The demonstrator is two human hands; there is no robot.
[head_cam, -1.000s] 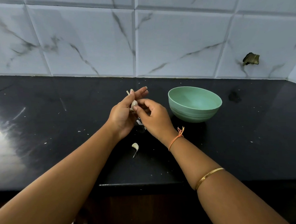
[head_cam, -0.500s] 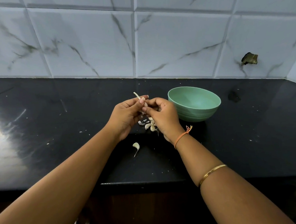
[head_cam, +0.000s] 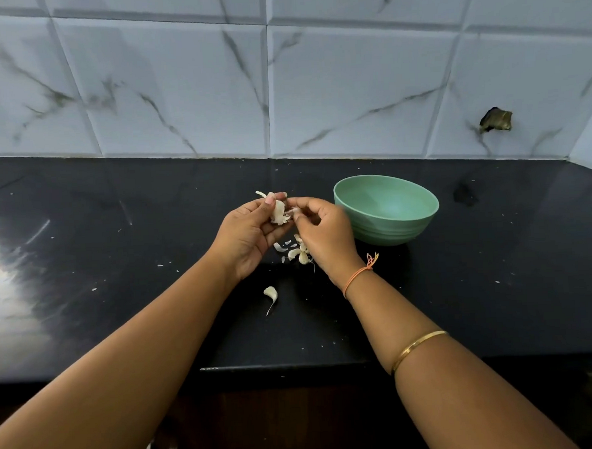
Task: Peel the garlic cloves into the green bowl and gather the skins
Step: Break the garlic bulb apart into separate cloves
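Centre of frame: garlic clove [head_cam: 278, 212] held above the counter [head_cam: 118, 268] in the left hand [head_cam: 250, 233], grip clamped round it. Long axis roughly upright, skin tail pointing upper left. Right hand [head_cam: 322, 233]: thumb and forefinger pinch the loose skin [head_cam: 289, 213] on the clove's right side.

Green bowl [head_cam: 387, 231] stands just right of the right hand; no clove visible inside.

Judgement: the pull goes rightward, away from the left grip, and the right hand is nearer the bowl.

Shed skins [head_cam: 294, 252] lie below the hands.
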